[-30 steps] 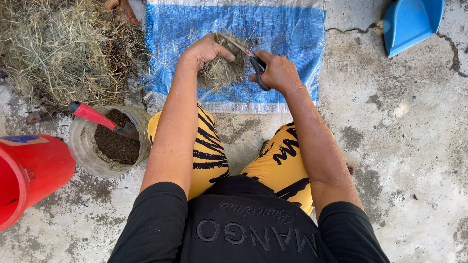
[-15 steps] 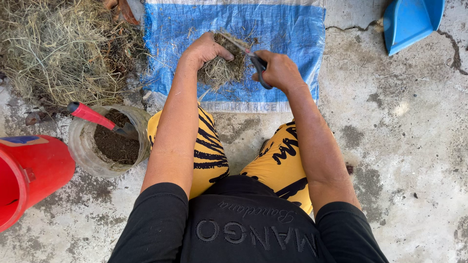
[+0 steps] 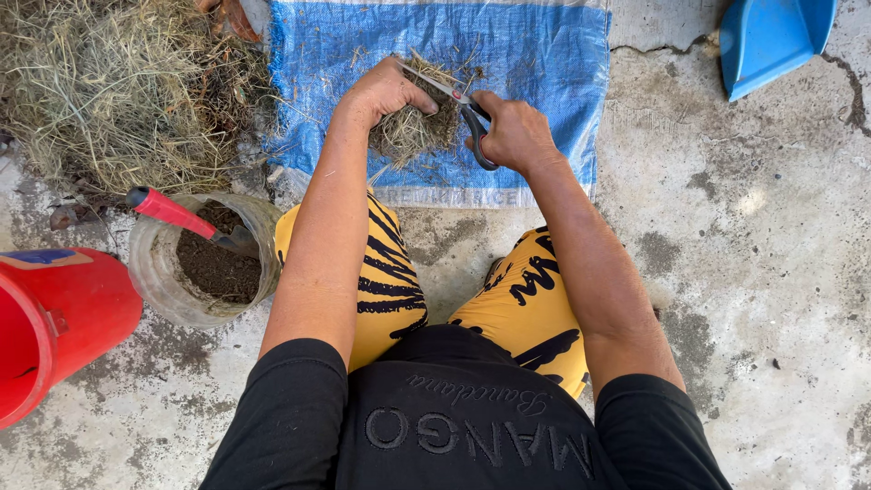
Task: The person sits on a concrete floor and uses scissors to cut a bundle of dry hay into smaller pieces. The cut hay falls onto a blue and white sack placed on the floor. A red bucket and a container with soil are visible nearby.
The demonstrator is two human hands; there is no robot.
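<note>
Little has shifted since the earlier frame: the hay tuft (image 3: 413, 132) is still clenched in the left hand (image 3: 386, 91), while the right hand (image 3: 513, 132) is closed around the scissors (image 3: 467, 113), whose blades are laid across it. Light, springy, loose stalks; a firm pinch near the cut line is judged best.

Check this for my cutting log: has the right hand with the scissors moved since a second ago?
No. The right hand with the scissors stays over the same spot on the blue sack, beside the straw tuft.
</note>
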